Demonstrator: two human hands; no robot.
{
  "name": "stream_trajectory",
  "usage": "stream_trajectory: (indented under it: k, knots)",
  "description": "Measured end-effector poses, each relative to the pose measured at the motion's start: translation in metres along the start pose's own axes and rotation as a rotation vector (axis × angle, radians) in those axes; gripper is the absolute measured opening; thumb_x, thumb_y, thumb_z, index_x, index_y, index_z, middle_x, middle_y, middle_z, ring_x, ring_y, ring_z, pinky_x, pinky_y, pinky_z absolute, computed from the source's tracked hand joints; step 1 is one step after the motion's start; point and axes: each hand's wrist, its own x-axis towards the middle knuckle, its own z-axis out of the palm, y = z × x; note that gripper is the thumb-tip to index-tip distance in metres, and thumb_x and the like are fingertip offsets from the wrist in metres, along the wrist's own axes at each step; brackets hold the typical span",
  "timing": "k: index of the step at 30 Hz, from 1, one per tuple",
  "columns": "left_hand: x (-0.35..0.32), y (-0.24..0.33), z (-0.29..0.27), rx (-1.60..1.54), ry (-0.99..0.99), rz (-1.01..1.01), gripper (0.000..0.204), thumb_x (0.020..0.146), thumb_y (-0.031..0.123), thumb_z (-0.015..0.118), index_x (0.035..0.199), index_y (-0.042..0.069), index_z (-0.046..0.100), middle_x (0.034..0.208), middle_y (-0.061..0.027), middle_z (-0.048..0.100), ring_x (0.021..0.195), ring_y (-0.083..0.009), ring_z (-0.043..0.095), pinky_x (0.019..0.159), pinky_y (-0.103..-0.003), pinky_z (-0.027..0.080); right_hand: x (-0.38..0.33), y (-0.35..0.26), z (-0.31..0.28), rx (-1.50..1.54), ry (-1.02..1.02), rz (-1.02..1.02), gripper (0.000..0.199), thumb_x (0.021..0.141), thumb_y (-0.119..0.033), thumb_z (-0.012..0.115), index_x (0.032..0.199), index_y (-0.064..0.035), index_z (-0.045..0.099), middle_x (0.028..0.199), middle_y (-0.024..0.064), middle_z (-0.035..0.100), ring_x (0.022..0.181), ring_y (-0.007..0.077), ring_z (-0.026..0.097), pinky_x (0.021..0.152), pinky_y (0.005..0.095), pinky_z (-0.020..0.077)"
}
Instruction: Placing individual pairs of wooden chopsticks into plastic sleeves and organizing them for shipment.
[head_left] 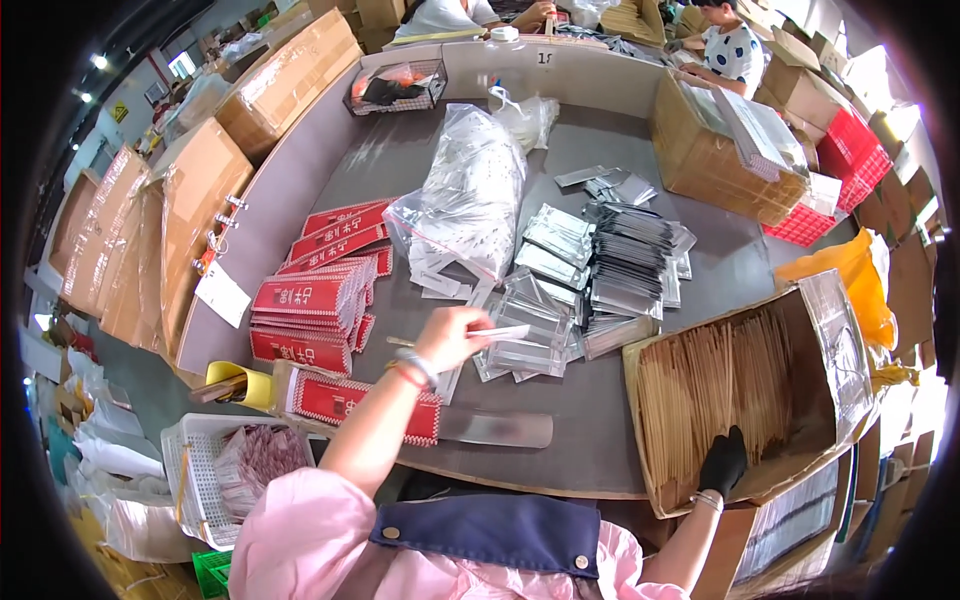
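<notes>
Over the middle of the table, my left hand point(455, 338) pinches a narrow white packet point(508, 332) that points right. My right hand point(724, 462), in a black glove, reaches into an open cardboard box point(668, 490) and touches thin wooden sticks point(700, 385) packed there. Its fingers blend into the dark glove, so their grip is unclear. Loose clear flat packets point(535, 325) lie just beyond my left hand, beside stacked silvery-dark packets point(630, 262). A large clear bag point(470, 175) of white packets spills toward me. Red printed sleeves point(305, 300) are piled at the left.
A red sleeve point(335, 398) lies by a metal plate point(500, 430) at the table's front edge. A yellow cup point(240, 388) and white basket point(195, 480) are at the left. A carton point(715, 160) stands far right; a wire basket point(398, 87) sits at the back. People work beyond.
</notes>
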Motion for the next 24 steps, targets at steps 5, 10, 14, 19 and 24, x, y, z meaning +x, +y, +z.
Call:
stream_trajectory:
  k: [5,10,14,19,24]
  knots:
    - [0.042,-0.02,0.05,0.33,0.133,0.246,0.029,0.069,0.016,0.079,0.096,0.011,0.07,0.089,-0.0108,0.061,0.089,-0.0326,0.06,0.077,-0.044,0.049,-0.016,0.012,0.004,0.276,-0.052,0.028,0.032,0.092,-0.017,0.058,0.112,0.0068,0.064,0.098,0.0155,0.065,0.092,0.0241,0.062,0.081,0.033,0.0486]
    - [0.044,-0.026,0.041,0.397,0.141,0.304,0.031,0.065,0.017,0.08,0.094,0.011,0.07,0.09,-0.0089,0.057,0.089,-0.0311,0.056,0.079,-0.041,0.047,-0.065,-0.053,0.004,0.8,-0.392,0.038,0.024,0.096,-0.02,0.061,0.095,0.0034,0.067,0.086,0.0094,0.071,0.072,0.0154,0.063,0.064,0.0303,0.0486]
    - [0.043,-0.027,0.054,0.405,0.183,0.389,0.04,0.063,0.015,0.081,0.1,0.012,0.068,0.104,-0.0071,0.063,0.099,-0.0301,0.058,0.084,-0.041,0.046,-0.098,-0.106,0.013,0.92,-0.625,-0.044,0.02,0.095,-0.013,0.062,0.109,0.0003,0.068,0.078,-0.0022,0.06,0.069,0.0066,0.052,0.061,0.0239,0.0431]
    - [0.035,-0.03,0.051,0.363,0.238,0.386,0.031,0.068,0.015,0.08,0.097,0.013,0.067,0.093,-0.0047,0.065,0.093,-0.027,0.06,0.083,-0.041,0.045,-0.11,-0.151,0.012,1.044,-0.759,-0.068,0.026,0.095,-0.009,0.06,0.12,-0.0013,0.066,0.081,-0.0019,0.059,0.074,0.0048,0.051,0.066,0.0211,0.0427]
    - [-0.026,0.011,0.028,-0.174,0.0,0.042,0.02,0.069,0.01,0.079,0.086,0.01,0.068,0.067,-0.0081,0.063,0.063,-0.029,0.06,0.07,-0.042,0.047,-0.103,-0.139,0.019,0.86,-0.6,-0.378,0.027,0.094,-0.009,0.061,0.12,-0.0018,0.065,0.082,0.0045,0.06,0.074,0.0139,0.057,0.067,0.0265,0.0456]
